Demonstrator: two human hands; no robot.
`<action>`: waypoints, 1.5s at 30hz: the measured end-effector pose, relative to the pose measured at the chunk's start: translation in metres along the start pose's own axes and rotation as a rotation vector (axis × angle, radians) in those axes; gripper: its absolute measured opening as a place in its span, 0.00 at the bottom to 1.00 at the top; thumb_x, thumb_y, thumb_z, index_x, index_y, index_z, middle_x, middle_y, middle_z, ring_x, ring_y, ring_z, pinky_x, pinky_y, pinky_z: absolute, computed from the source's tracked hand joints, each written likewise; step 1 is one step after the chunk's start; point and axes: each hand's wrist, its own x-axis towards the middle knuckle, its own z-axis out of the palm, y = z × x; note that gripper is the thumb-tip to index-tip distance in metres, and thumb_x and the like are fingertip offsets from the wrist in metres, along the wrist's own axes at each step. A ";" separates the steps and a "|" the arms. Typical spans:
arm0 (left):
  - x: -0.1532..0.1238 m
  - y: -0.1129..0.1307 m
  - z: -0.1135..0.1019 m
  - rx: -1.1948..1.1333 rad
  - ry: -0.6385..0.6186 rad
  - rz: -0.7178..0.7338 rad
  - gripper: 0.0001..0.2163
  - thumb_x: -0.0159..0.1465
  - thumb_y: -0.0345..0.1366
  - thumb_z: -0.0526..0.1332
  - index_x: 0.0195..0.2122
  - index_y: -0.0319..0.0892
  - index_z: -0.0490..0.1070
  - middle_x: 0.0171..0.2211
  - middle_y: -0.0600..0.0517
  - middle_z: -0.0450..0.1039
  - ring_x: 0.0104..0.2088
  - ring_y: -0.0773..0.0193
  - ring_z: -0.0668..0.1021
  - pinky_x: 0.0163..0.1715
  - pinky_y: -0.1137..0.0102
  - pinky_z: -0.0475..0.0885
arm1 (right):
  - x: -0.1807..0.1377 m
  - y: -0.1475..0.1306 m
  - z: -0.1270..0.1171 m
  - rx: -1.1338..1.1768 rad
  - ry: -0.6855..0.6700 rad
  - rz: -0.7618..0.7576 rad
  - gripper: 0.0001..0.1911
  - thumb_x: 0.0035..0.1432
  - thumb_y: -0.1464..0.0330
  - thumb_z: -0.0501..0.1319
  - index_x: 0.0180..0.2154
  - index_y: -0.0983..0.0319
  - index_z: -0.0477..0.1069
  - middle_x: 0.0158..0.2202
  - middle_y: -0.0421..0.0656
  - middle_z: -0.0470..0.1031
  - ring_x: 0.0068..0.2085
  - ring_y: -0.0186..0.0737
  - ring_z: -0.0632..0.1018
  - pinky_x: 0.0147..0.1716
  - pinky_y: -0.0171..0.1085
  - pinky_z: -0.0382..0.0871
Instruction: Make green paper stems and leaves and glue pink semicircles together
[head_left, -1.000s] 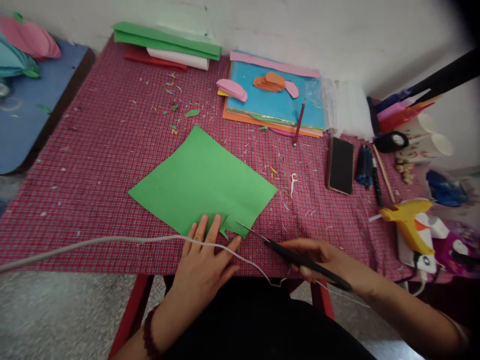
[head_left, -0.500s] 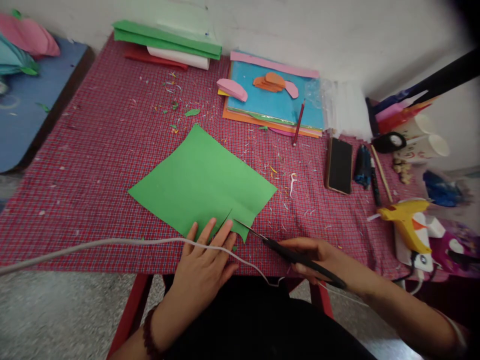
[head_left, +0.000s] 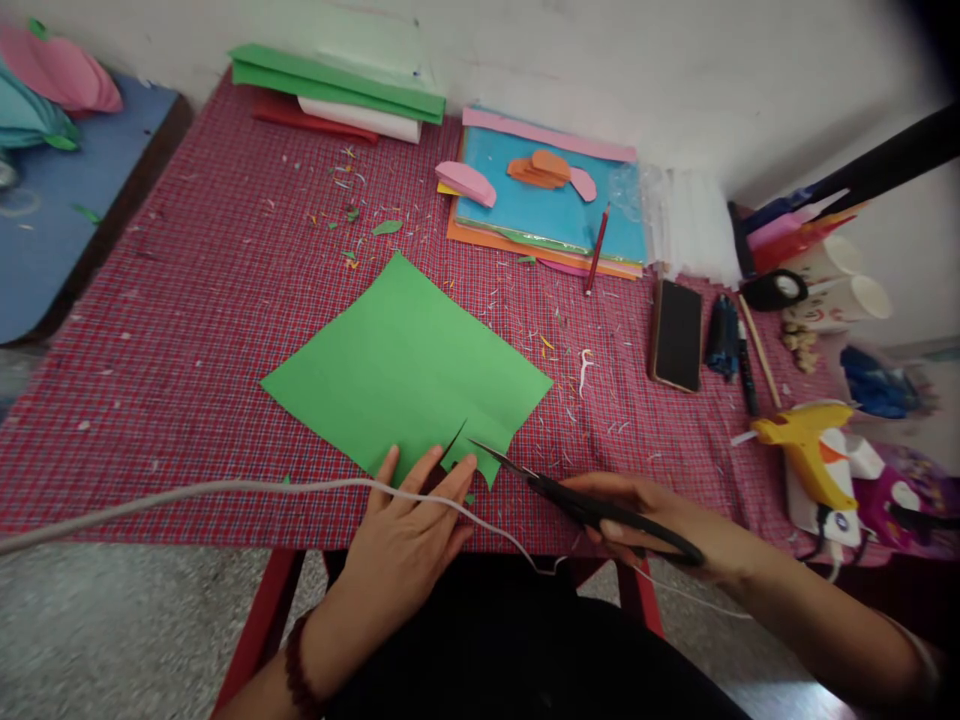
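A large green paper sheet [head_left: 397, 360] lies on the checked tablecloth, one corner toward me. A slit is cut into its near edge. My left hand [head_left: 409, 525] rests flat on that edge with fingers spread, on both sides of the slit. My right hand [head_left: 637, 520] is closed round the handles of black-handled scissors [head_left: 577, 505]. The scissors' blade tips reach over the sheet's near right part, just right of the slit. A white cord [head_left: 300, 486] crosses in front of my left fingers.
Behind the sheet are a stack of coloured paper [head_left: 547, 215], pink and orange cutouts, and a pencil [head_left: 598, 250]. To the right lie a phone [head_left: 676, 335], markers and a yellow glue gun [head_left: 810, 445]. Small paper scraps dot the checked cloth [head_left: 187, 330].
The slit by my left fingers gapes wider, and the tablecloth shows through it. My left fingers have shifted slightly toward me. The scissors stay in nearly the same place.
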 end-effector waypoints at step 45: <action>0.030 -0.057 -0.054 -0.252 -0.175 0.022 0.16 0.57 0.28 0.57 0.46 0.41 0.72 0.43 0.47 0.74 0.45 0.57 0.74 0.48 0.62 0.67 | -0.019 0.080 -0.042 -1.271 1.085 -0.448 0.21 0.62 0.66 0.54 0.55 0.64 0.68 0.45 0.52 0.73 0.43 0.51 0.76 0.45 0.49 0.72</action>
